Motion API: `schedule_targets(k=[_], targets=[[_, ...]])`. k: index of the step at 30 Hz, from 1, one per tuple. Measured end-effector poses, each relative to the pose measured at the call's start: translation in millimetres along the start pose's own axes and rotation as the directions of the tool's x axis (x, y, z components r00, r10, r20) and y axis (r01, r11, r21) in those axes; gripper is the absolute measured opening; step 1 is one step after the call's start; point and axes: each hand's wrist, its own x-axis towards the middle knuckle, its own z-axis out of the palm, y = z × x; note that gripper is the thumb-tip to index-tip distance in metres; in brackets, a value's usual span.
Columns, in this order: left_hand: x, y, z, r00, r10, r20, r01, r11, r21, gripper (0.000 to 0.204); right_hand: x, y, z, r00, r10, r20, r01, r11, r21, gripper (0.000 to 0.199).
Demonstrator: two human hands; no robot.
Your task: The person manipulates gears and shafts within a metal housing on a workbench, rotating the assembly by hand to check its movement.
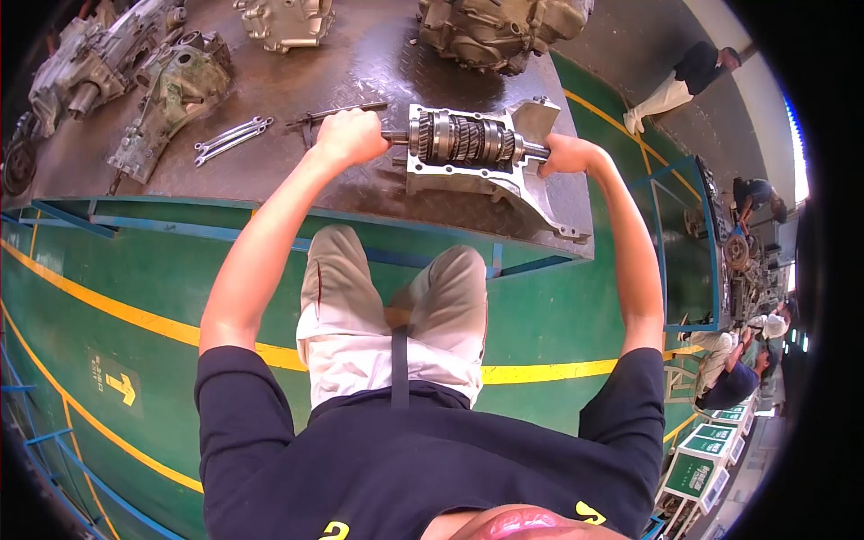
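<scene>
Nearest me, my forearms reach up to the worktop (pixel 270 90). My left hand (pixel 349 137) is clamped on one end of the gear shaft (pixel 463 139), my right hand (pixel 562 155) on the other. The shaft's long axis runs left to right, level, across the open aluminium housing (pixel 504 180). Beyond my left hand lie two wrenches (pixel 232 139).

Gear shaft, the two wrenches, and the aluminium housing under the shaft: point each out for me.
gear shaft (pixel 463 139): head view, on the middle gears.
wrenches (pixel 232 139): head view, mid-shank of the pair.
aluminium housing (pixel 540 121): head view, on its right flared wall.
</scene>
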Motion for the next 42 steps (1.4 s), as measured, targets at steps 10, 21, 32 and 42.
schedule_targets(k=[10,21,32,42], targets=[[-2,3,11,0.989,0.045,-0.142,-0.043,0.999,0.014,0.023,-52,-45,-7,0.723,-0.423,-0.546,0.425,0.896,-0.131,0.052],[-5,10,10,0.991,0.02,-0.131,-0.015,0.999,0.035,0.021,4,-133,-12,0.704,-0.523,-0.48,0.559,0.825,-0.08,0.079],[-3,14,0,0.998,-0.06,-0.02,0.06,0.998,0.02,0.027,-1,-127,23,0.459,-0.557,-0.692,0.517,0.801,-0.302,0.072],[1,21,-5,0.991,-0.13,0.013,0.13,0.991,0.025,0.032,0,-132,9,0.608,-0.489,-0.626,0.507,0.845,-0.167,0.083]])
